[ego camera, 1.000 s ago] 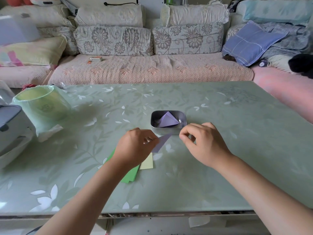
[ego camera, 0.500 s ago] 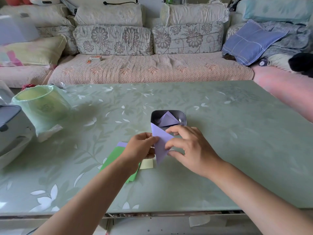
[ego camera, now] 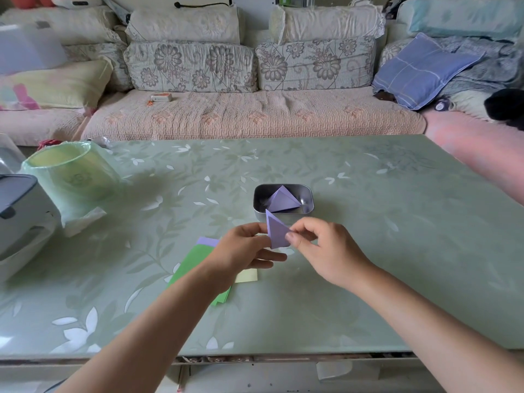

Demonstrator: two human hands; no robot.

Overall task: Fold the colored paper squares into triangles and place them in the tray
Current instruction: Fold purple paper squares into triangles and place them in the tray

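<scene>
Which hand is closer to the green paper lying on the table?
Left. The left hand is right beside the green paper, its wrist hiding part of it. The right hand is farther right, beyond the purple triangle both hands hold.

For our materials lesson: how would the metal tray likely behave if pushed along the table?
The tray looks low and wide, so it probably slides rather than tips. The table looks glossy, likely easing that.

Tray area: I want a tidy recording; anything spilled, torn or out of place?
Nothing stands out. A purple triangle sits in the tray, the left hand and right hand pinch another purple paper, spare sheets lie loosely stacked.
</scene>
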